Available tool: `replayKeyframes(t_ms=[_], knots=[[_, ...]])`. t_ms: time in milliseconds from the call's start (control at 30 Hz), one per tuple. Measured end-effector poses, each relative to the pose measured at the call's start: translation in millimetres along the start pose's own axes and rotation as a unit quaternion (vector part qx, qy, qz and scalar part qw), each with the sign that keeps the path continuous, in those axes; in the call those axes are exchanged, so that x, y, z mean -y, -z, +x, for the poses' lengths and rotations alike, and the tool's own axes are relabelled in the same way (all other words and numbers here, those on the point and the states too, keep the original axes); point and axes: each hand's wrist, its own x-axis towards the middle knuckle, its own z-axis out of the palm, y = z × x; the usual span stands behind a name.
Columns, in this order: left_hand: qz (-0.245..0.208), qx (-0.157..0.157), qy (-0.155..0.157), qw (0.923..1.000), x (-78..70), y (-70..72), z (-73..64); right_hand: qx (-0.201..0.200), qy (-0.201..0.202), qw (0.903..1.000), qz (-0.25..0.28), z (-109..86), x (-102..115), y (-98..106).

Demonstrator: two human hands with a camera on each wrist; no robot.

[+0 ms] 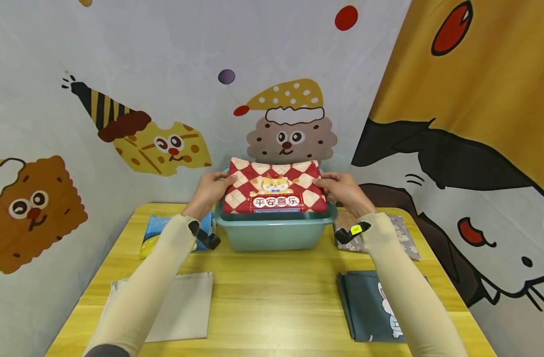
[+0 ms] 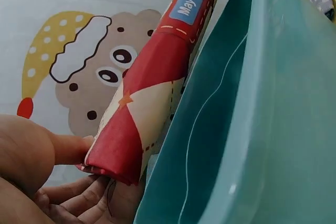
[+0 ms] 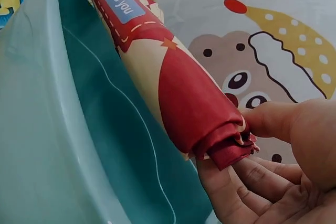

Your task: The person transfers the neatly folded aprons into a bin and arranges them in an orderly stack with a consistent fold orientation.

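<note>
Red-checked folded fabric (image 1: 274,171) — over the teal tub (image 1: 274,235), not yet released | grip: left hand (image 1: 211,190) and right hand (image 1: 347,190) each pinching one end | folding looks done; four folded pieces (image 1: 187,307) lie outside on desk (image 1: 272,297)

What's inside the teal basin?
Teal basin: dark inner wall, thin pale line. Bottom hidden; red checkered cloth, held by left hand and right hand, covers most of the inside from the head view.

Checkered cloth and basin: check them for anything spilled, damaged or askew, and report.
Nothing looks spilled or damaged, and the basin sits upright. One slight oddity: at the right end of the checkered cloth, an inner layer pokes out beyond the rest, leaving that edge uneven.
</note>
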Motion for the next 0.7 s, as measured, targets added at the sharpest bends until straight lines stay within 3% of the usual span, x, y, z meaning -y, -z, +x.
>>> replayKeyframes(t_ms=[133, 300, 433, 700], knots=[[0.062, 0.002, -0.037, 0.9974, -2.3, 3.4, -1.0, 0.007, 0.005, 0.9994, -0.033, 2.9, 2, 1], [0.162, -0.038, -0.121, 0.9786, -2.6, 13.3, -9.0, 0.008, 0.045, 0.9908, -0.128, -6.5, 2, 10], [0.172, -0.052, -0.159, 0.9708, -1.4, 19.8, -14.3, -0.001, 0.077, 0.9806, -0.18, -12.8, -2, 14], [0.191, -0.023, -0.194, 0.9621, 7.0, 17.7, -17.7, 0.007, 0.125, 0.9677, -0.219, -17.8, -13, 12]])
